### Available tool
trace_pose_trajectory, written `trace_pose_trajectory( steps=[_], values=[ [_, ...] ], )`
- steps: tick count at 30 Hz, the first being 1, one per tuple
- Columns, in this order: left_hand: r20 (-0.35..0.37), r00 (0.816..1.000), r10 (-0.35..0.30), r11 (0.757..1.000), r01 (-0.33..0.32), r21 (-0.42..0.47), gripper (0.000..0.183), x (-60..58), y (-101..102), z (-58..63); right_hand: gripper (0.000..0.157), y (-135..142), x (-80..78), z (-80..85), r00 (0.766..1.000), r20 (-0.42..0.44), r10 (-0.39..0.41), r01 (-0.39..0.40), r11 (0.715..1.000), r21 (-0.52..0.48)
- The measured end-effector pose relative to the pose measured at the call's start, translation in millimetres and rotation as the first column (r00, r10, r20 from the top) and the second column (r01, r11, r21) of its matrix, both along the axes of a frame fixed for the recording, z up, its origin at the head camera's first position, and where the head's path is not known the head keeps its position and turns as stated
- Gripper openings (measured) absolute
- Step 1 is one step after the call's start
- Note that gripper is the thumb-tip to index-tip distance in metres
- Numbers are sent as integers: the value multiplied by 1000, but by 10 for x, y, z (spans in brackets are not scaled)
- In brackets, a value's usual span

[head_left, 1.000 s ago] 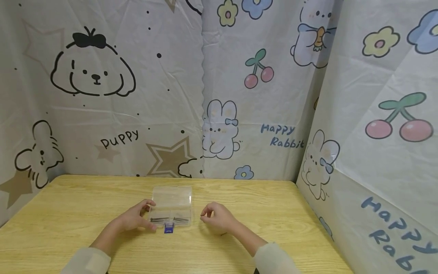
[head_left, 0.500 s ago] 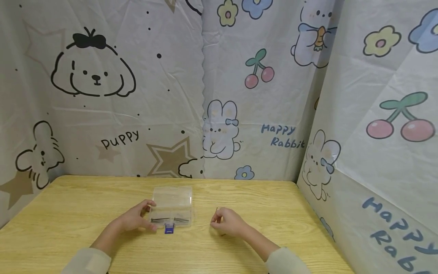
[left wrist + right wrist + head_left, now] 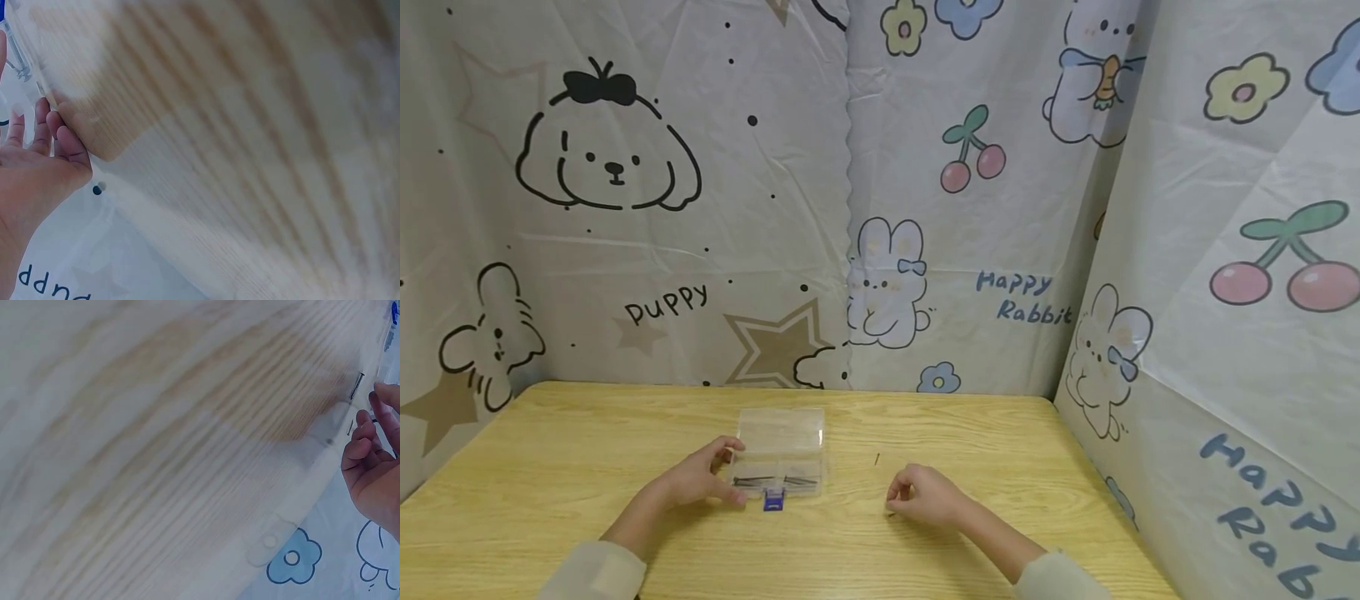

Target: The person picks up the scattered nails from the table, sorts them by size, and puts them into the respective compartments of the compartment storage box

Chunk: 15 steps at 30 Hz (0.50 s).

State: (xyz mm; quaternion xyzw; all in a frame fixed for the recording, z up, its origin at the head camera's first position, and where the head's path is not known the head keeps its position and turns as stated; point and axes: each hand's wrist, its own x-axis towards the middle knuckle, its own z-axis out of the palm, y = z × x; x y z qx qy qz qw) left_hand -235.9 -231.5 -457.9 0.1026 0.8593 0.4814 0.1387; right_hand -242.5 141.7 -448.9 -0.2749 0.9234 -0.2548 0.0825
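Observation:
My left hand (image 3: 692, 477) grips the left side of a clear plastic box (image 3: 781, 429), thumb by the front corner and fingers farther back. Its lid stands open, and a blue latch (image 3: 773, 500) hangs at the front. Inside lie several thin metal nails or screws (image 3: 801, 480). My right hand (image 3: 928, 498) is low over the table, right of the box, fingers bent and thumb near the index finger. Just beyond its fingertips lies a dark headed nail or screw (image 3: 357, 386). Another (image 3: 877, 458) lies farther back. A small dark bit shows between the right fingers; its kind is unclear.
The wood-grain table (image 3: 587, 433) ends at a printed cloth backdrop (image 3: 775, 250). Another printed cloth (image 3: 1225, 375) borders the table on the right.
My right hand has moved right and toward me, away from the box, uncovering the farther nail or screw on the table. The left hand and box hold their places.

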Motion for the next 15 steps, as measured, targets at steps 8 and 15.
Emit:
trace_pose_trajectory(
  steps=[8, 15],
  values=[
    [2, 1000, 2, 1000, -2, -1, 79, 14, 7, 14, 5, 162, 60, -7, 1000, 22, 1, -2, 1000, 24],
    [-3, 1000, -3, 1000, 3, -18, 78, 18, 19, 24, 4, 199, 50, -49, 1000, -4, 25, -25, 1000, 6]
  ],
)
